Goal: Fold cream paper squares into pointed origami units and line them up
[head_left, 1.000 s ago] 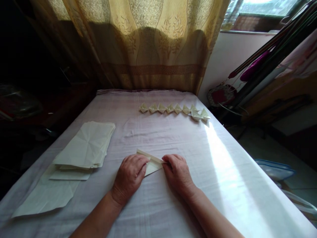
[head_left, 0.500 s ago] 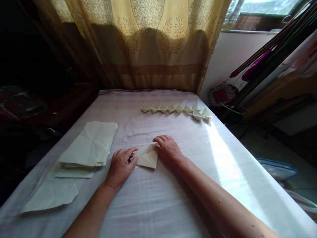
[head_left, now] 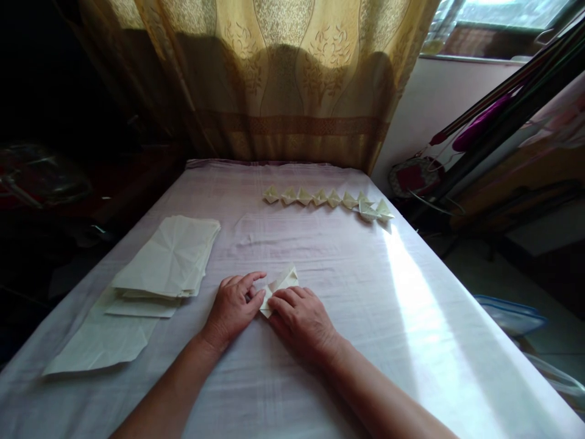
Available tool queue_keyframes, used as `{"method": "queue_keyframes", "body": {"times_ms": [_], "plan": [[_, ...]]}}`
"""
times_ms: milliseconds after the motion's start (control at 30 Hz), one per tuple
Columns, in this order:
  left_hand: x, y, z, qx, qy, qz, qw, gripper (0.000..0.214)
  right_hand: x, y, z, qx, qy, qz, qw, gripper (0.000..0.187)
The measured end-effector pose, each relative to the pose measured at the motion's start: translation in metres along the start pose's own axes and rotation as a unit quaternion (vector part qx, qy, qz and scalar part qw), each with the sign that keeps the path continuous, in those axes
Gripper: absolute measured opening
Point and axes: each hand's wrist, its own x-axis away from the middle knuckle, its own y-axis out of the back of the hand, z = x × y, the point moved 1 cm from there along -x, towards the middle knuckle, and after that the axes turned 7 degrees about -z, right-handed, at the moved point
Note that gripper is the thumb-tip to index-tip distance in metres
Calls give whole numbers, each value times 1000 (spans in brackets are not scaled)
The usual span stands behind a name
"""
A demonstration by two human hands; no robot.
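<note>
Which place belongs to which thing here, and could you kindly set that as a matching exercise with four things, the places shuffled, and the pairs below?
Things
1. paper stack
2. patterned curtain
3. small folded paper
4. row of folded shapes

Places
A. beyond the far edge of the cloth
B. partly covered by the right hand
C. far part of the cloth, right of centre
D. left of the left hand

Pairs: 1-D, 2-A, 3-B, 4-C

I log 1 cloth-covered surface (head_left: 274, 390): paper stack (head_left: 169, 259) at left; 9 folded paper pieces (head_left: 319, 197), far right; 1 folded sheet (head_left: 287, 279), mid-surface.
</note>
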Motion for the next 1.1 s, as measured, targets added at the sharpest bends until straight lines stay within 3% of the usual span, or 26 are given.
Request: {"method": "queue_keyframes", "body": {"times_ms": [233,433,567,1100], "plan": [[5,6,3,12,-24,21,999,30,2,-7,6,30,34,-20,999,1],[14,11,5,11,-66,10,998,36,1,-6,7,-86,-77,-30,993,10],[16,13,8,11,-67,9,998,35,2,-11,11,-100,-137,-44,985,8],[20,13,7,30,-75,14,997,40,-1,-14,23,-64,-197,-39,978,9]]}}
